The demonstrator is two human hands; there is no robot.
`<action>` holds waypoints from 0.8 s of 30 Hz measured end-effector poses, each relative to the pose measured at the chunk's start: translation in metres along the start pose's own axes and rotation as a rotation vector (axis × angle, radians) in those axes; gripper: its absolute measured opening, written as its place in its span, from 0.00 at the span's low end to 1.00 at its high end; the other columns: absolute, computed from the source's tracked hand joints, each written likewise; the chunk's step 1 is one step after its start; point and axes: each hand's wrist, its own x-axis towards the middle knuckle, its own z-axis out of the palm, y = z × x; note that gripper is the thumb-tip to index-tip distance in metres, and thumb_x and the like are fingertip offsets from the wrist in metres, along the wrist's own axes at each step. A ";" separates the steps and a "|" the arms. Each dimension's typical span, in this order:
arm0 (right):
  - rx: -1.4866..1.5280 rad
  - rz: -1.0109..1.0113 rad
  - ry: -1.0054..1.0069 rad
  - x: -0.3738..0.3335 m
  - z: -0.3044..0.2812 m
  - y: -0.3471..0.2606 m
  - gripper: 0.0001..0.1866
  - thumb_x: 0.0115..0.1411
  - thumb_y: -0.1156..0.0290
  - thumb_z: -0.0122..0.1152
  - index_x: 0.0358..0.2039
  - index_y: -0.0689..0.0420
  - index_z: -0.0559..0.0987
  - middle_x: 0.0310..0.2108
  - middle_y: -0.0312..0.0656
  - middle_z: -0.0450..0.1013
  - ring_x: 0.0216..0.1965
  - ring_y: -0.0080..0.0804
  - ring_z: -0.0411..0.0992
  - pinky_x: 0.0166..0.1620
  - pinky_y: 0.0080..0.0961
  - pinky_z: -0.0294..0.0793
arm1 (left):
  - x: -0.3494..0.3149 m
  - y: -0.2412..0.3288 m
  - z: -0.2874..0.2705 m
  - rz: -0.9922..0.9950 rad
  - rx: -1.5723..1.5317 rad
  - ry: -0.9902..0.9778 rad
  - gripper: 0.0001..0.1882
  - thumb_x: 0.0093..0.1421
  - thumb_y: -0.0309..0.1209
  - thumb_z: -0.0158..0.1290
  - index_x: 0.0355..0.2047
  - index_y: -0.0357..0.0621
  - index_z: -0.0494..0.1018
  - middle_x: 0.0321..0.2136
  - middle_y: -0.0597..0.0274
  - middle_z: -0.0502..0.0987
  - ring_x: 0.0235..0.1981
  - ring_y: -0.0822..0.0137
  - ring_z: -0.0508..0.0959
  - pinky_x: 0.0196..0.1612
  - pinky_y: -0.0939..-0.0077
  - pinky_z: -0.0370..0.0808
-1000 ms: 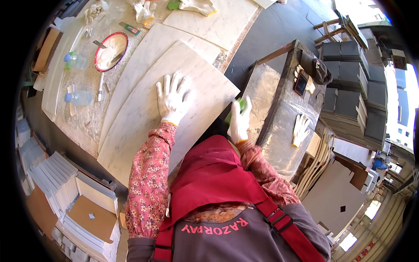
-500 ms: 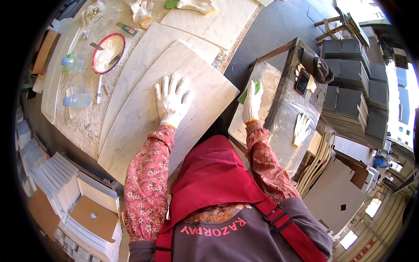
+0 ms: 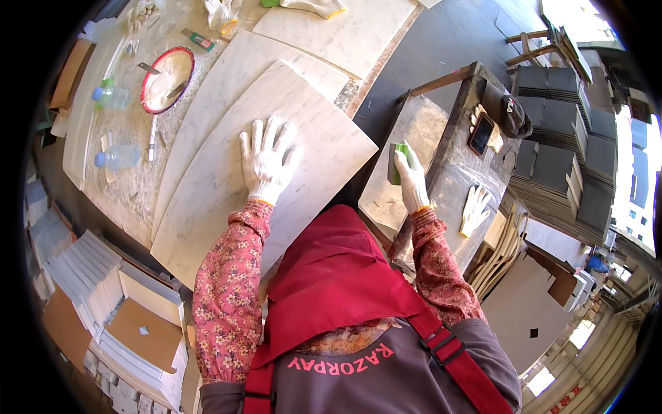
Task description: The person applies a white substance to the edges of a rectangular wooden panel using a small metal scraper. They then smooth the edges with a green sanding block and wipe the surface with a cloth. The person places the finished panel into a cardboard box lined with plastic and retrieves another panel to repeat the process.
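Observation:
My left hand (image 3: 266, 160), in a white knit glove, lies flat with fingers spread on a curved white marble slab (image 3: 303, 124). In my right hand (image 3: 412, 179), also gloved, is a green sanding block (image 3: 395, 164) with a darker flat face. That hand is to the right of the slab's pointed corner, apart from it, over a dusty side bench (image 3: 420, 127). The fingers wrap round the block's right side. Beneath the curved slab lies another marble slab (image 3: 183, 155), partly covered.
On the worktable are a red-rimmed bowl of white paste (image 3: 165, 81), a green-handled scraper (image 3: 200, 40), a marker (image 3: 152, 138) and water bottles (image 3: 118, 157). A phone (image 3: 481, 133), cap (image 3: 516, 116) and loose glove (image 3: 474, 210) lie on the side bench. Stacked dark tiles (image 3: 552, 131) stand right.
My right hand has shifted right and turned, so more of the green block's face shows. The left hand stays flat on the slab.

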 end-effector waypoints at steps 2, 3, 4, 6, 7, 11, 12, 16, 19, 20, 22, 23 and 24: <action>-0.019 -0.010 -0.115 0.021 -0.010 -0.012 0.30 0.65 0.61 0.60 0.66 0.57 0.68 0.53 0.37 0.73 0.48 0.21 0.69 0.52 0.18 0.68 | 0.000 -0.001 0.001 -0.002 -0.018 -0.011 0.26 0.61 0.49 0.53 0.58 0.59 0.73 0.62 0.58 0.68 0.64 0.46 0.64 0.66 0.38 0.55; -0.031 -0.001 -0.173 0.028 -0.014 -0.015 0.30 0.66 0.61 0.59 0.66 0.56 0.68 0.52 0.35 0.72 0.46 0.20 0.69 0.50 0.17 0.69 | 0.000 -0.001 0.000 -0.002 -0.023 -0.011 0.26 0.61 0.49 0.53 0.59 0.59 0.73 0.62 0.58 0.68 0.64 0.45 0.64 0.66 0.38 0.56; -0.032 0.023 -0.223 0.032 -0.013 -0.024 0.30 0.66 0.61 0.60 0.66 0.55 0.68 0.51 0.34 0.73 0.45 0.19 0.68 0.49 0.17 0.69 | -0.001 -0.001 0.001 -0.006 -0.026 -0.011 0.26 0.61 0.49 0.54 0.59 0.59 0.73 0.62 0.58 0.68 0.63 0.45 0.64 0.65 0.38 0.56; -0.083 0.017 -0.346 0.042 -0.008 -0.031 0.29 0.65 0.62 0.60 0.65 0.55 0.69 0.48 0.32 0.74 0.42 0.17 0.68 0.47 0.16 0.69 | -0.002 -0.001 0.000 -0.020 -0.028 -0.021 0.26 0.61 0.49 0.54 0.59 0.59 0.73 0.62 0.57 0.69 0.63 0.45 0.65 0.65 0.37 0.56; -0.131 -0.011 -0.414 0.046 -0.005 -0.032 0.29 0.65 0.62 0.61 0.65 0.55 0.70 0.47 0.32 0.74 0.41 0.17 0.68 0.46 0.16 0.69 | -0.002 0.000 0.000 -0.025 -0.028 -0.033 0.26 0.61 0.49 0.54 0.59 0.59 0.73 0.62 0.57 0.69 0.63 0.45 0.65 0.65 0.37 0.56; -0.109 0.071 -0.456 0.061 0.022 -0.040 0.28 0.65 0.63 0.62 0.63 0.58 0.71 0.46 0.32 0.76 0.41 0.17 0.70 0.48 0.15 0.69 | -0.001 0.000 0.000 -0.038 -0.060 -0.025 0.26 0.61 0.49 0.55 0.59 0.60 0.73 0.62 0.57 0.68 0.63 0.44 0.65 0.65 0.37 0.56; -0.101 -0.008 -0.464 0.066 0.034 -0.045 0.27 0.64 0.66 0.62 0.63 0.61 0.71 0.48 0.35 0.77 0.45 0.19 0.72 0.52 0.16 0.69 | -0.001 -0.001 -0.001 -0.040 -0.044 -0.043 0.27 0.61 0.49 0.55 0.59 0.60 0.72 0.62 0.57 0.68 0.63 0.44 0.65 0.66 0.37 0.56; -0.026 0.041 -0.446 0.068 0.049 -0.061 0.27 0.63 0.71 0.63 0.62 0.62 0.71 0.50 0.40 0.77 0.49 0.22 0.72 0.56 0.19 0.69 | 0.002 0.000 -0.001 -0.043 -0.052 -0.065 0.27 0.61 0.49 0.55 0.59 0.60 0.72 0.63 0.57 0.68 0.64 0.44 0.64 0.66 0.37 0.55; -0.149 0.098 -0.537 0.061 0.020 -0.064 0.29 0.61 0.69 0.65 0.63 0.59 0.71 0.52 0.38 0.75 0.51 0.25 0.71 0.57 0.22 0.68 | 0.001 0.001 -0.001 -0.029 -0.020 -0.067 0.26 0.61 0.50 0.55 0.59 0.62 0.72 0.63 0.57 0.68 0.64 0.44 0.64 0.66 0.37 0.56; -0.112 0.033 -0.575 0.060 0.004 -0.048 0.30 0.61 0.67 0.65 0.63 0.58 0.71 0.52 0.38 0.75 0.51 0.25 0.71 0.57 0.23 0.68 | -0.001 0.000 0.000 -0.029 -0.015 -0.057 0.26 0.61 0.50 0.54 0.59 0.62 0.72 0.63 0.57 0.67 0.65 0.45 0.63 0.67 0.37 0.54; -0.126 -0.091 -0.577 0.057 -0.013 -0.031 0.30 0.61 0.65 0.65 0.63 0.56 0.72 0.51 0.38 0.75 0.51 0.27 0.71 0.56 0.25 0.69 | -0.007 -0.002 0.009 -0.026 -0.001 -0.046 0.26 0.63 0.50 0.52 0.60 0.61 0.71 0.65 0.58 0.66 0.67 0.46 0.61 0.69 0.37 0.51; -0.170 -0.138 -0.545 0.057 -0.006 -0.032 0.30 0.60 0.64 0.66 0.63 0.56 0.72 0.49 0.38 0.75 0.50 0.27 0.71 0.56 0.25 0.69 | -0.009 -0.002 0.012 -0.025 0.015 -0.054 0.26 0.63 0.50 0.51 0.60 0.60 0.71 0.65 0.58 0.65 0.68 0.46 0.60 0.69 0.37 0.50; -0.113 -0.112 -0.517 0.064 0.006 -0.031 0.31 0.59 0.66 0.67 0.62 0.56 0.72 0.50 0.38 0.75 0.50 0.26 0.71 0.56 0.24 0.69 | -0.005 -0.001 0.010 -0.012 0.022 -0.061 0.26 0.64 0.50 0.51 0.60 0.59 0.71 0.65 0.57 0.65 0.68 0.46 0.60 0.69 0.37 0.49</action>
